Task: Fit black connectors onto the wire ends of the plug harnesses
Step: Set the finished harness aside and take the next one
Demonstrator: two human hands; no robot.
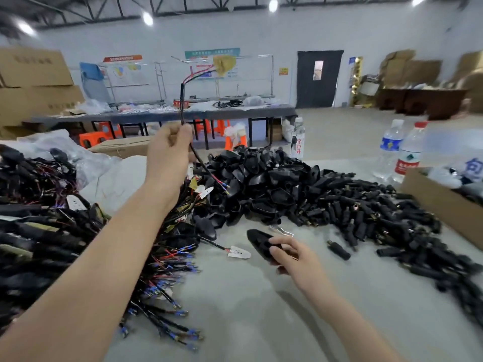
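- Left forearm (pixel 109 257) is stretching up from the near edge, and the left hand (pixel 170 145) is gripping a harness (pixel 182 105) in a closed fist, well above the table (pixel 248 314).
- Harness pile (pixel 47 231) is sprawling over the table's left side, its blue-tipped ends fanning toward the middle.
- Connector heap (pixel 261 184) is sitting behind the hands, running into a plug heap (pixel 392 220) on the right.
- Right hand (pixel 290 254) is holding one connector (pixel 257 241) low over the table, with fingers curled over its wide end and the pointed end sticking out to the left.
- The held harness is standing up by itself above the fist, so it is probably behaving as a light, springy cable; below the fist it is dangling toward the heap.
- Wire ends (pixel 226 189) are hanging free near the heap, apart from the connector; they are looking thin and bendable, so pinching close behind the tips is likely the better hold.
- The connector is looking like hard, smooth plastic, and gripping its sides is likely leaving the opening free.
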